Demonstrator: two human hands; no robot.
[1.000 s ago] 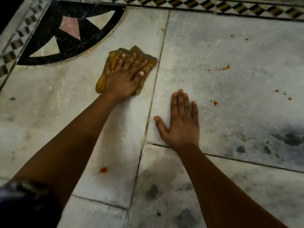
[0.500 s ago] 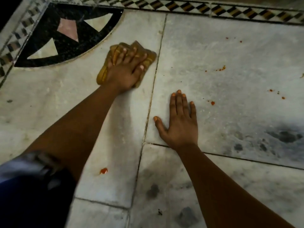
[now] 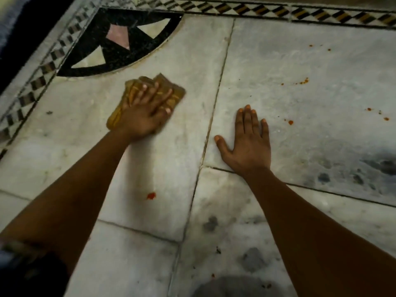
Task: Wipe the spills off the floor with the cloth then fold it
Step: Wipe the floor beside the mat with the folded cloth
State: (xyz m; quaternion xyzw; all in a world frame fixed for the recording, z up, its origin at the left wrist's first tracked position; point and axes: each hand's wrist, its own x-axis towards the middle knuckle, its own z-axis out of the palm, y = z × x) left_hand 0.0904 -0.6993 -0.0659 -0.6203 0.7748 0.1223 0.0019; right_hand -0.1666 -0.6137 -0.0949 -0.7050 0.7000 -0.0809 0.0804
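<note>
A crumpled yellow-brown cloth (image 3: 116, 116) lies on the pale marble floor (image 3: 300, 146), and my left hand (image 3: 145, 112) presses flat on top of it with the fingers spread. My right hand (image 3: 248, 144) rests open and flat on the tile to the right, holding nothing. A red-orange spill spot (image 3: 151, 195) sits on the tile below the cloth, beside my left forearm. More small orange specks (image 3: 290, 122) lie right of my right hand, and others (image 3: 303, 81) are scattered farther up and to the right.
A black inlaid quarter-circle (image 3: 107, 54) with pink and cream triangles sits at the upper left. A checkered tile border (image 3: 278, 12) runs along the top and left edges. Dark grey smudges (image 3: 385, 166) mark the tiles at the right and bottom.
My left hand has slid the cloth down and toward me, away from the black inlay. My right hand stays planted on the same tile.
</note>
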